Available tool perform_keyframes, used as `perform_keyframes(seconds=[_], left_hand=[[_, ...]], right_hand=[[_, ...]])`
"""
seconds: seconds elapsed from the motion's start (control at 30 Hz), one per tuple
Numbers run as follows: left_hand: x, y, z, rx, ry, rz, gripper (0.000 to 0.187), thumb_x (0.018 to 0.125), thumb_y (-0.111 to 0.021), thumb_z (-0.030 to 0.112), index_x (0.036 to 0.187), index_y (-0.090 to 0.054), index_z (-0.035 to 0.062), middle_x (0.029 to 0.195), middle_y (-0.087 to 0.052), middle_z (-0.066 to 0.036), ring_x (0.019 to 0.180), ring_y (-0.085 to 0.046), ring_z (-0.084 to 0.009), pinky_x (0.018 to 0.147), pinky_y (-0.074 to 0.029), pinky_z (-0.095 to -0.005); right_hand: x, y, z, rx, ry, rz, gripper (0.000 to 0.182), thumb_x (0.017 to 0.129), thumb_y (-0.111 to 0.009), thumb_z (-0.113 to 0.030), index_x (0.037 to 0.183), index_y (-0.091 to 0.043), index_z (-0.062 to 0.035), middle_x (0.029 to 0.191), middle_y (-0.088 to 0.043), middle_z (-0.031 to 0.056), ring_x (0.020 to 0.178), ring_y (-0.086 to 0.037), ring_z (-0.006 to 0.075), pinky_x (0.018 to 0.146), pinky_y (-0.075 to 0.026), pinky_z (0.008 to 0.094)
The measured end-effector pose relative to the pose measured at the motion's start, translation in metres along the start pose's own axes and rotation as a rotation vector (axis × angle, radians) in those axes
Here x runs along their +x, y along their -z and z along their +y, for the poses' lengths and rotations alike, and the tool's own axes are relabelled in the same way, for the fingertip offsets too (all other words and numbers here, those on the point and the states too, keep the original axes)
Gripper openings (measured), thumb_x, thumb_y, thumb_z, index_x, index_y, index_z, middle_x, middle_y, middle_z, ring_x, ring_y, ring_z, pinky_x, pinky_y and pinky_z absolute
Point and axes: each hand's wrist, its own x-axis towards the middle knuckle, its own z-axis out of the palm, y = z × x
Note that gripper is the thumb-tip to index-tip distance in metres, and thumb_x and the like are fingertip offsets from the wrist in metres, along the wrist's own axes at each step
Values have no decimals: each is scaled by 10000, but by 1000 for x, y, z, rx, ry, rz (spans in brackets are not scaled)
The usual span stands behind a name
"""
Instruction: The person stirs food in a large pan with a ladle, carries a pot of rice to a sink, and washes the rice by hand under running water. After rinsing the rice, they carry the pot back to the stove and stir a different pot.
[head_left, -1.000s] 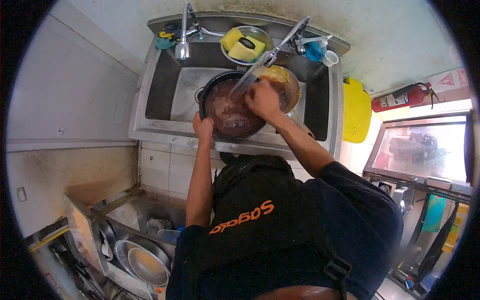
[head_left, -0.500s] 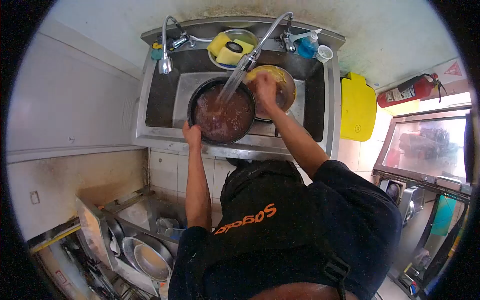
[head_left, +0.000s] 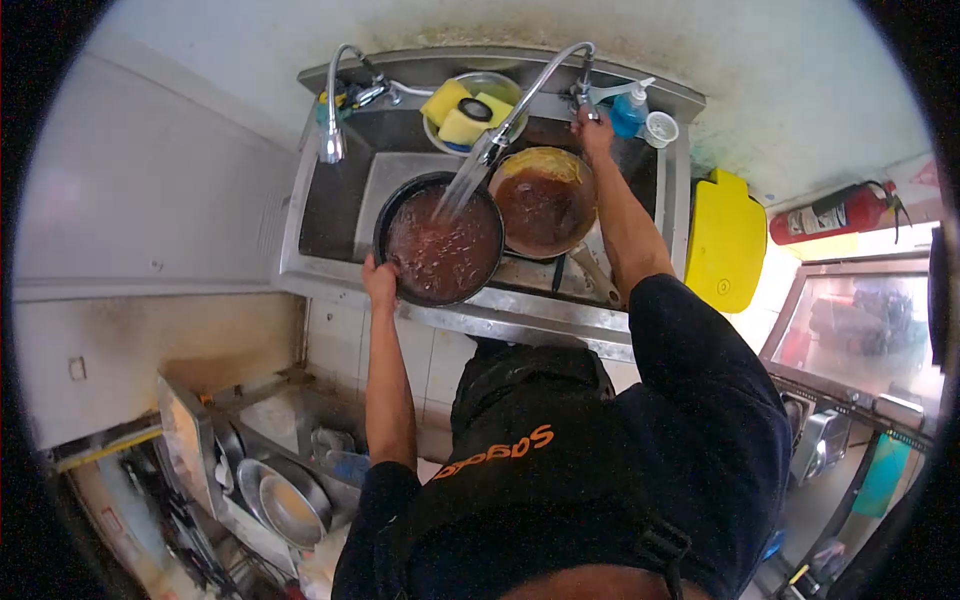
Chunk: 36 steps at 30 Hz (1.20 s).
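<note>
the right hand is curled closed at the base of the running tap; the round pot, at the sink's front, lies leftward and bodyward of it, its near-left side clamped by the nearer left hand.

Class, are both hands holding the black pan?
No: only the left hand holds the black pan; the right hand is at the running tap.
</note>
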Motion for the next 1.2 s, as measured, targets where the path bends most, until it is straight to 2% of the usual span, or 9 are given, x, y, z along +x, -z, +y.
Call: perform_keyframes(seconds=[0.07, 0.13, 0.17, 0.23, 0.33, 0.37, 0.43, 0.53, 1.2], left_hand=[[-12, -7, 14, -27, 7, 104, 328, 702, -400, -28, 1019, -468, 25, 659, -473, -15, 569, -442, -113, 515, -365, -243], [-6, -3, 7, -95, -21, -16, 258, 689, -402, -27, 928, -481, 31, 593, -465, -21, 520, -442, -120, 488, -357, -247], [-8, -5, 10, -95, -14, -5, 258, 689, -402, -27, 928, -481, 31, 593, -465, -21, 520, -442, -120, 488, -357, -247], [-15, -8, 21, -43, -90, 23, 205, 664, -401, -35, 838, -477, 41, 558, -449, -22, 497, -440, -120, 452, -345, -253], [-15, -9, 18, -101, -117, 38, 186, 556, -392, -72, 660, -475, 58, 544, -447, 19, 474, -401, -94, 430, -314, -227], [-20, -11, 21, -93, -109, 33, 186, 556, -392, -72, 660, -475, 58, 544, -447, 19, 474, -401, -94, 430, -314, -227], [-35, -19, 38, -147, -80, 5, 185, 570, -382, -86, 649, -462, 61, 540, -437, 23, 469, -389, -88, 421, -297, -219], [-51, -26, 49, -117, -77, 26, 179, 573, -398, -100, 638, -438, 62, 537, -423, 24, 455, -373, -83, 410, -286, -211], [-137, -55, 106, 128, -78, -88, 204, 575, -486, -51, 634, -339, 76, 562, -400, -5, 409, -393, -94, 331, -340, -235]], right_hand=[[14, 8, 15, 176, -216, 91, 433, 766, -547, -397, 910, -489, 7, 732, -565, 90, 674, -554, 163, 414, -427, 214], [24, 23, 22, 1018, -619, -676, 507, 801, -425, -488, 868, -484, 10, 711, -551, 86, 624, -529, 161, 423, -414, 217], [19, 14, 23, 1036, -710, -390, 522, 816, -348, -502, 855, -489, -1, 673, -524, 84, 554, -481, 147, 430, -394, 222], [-54, -15, -22, 648, -612, -120, 448, 834, -345, -444, 841, -506, -26, 655, -497, 81, 533, -459, 144, 472, -407, 246], [-116, -21, 27, -401, -26, -688, 344, 830, -418, -347, 866, -541, -28, 819, -555, 104, 690, -532, 195, 595, -435, 290], [-161, -38, 7, -335, -155, -669, 334, 811, -488, -311, 901, -553, 4, 908, -572, 114, 759, -553, 223, 678, -438, 307], [-212, -53, 8, -409, 177, -476, 351, 813, -479, -320, 906, -548, 11, 930, -564, 158, 826, -546, 278, 735, -413, 362], [-224, -45, 7, -531, 146, -264, 322, 822, -461, -289, 924, -547, 4, 932, -560, 180, 894, -529, 304, 781, -395, 370], [-227, 17, 41, -38, -428, -193, 341, 782, -462, -148, 1084, -479, 8, 989, -537, 109, 889, -493, 215, 793, -380, 304]])
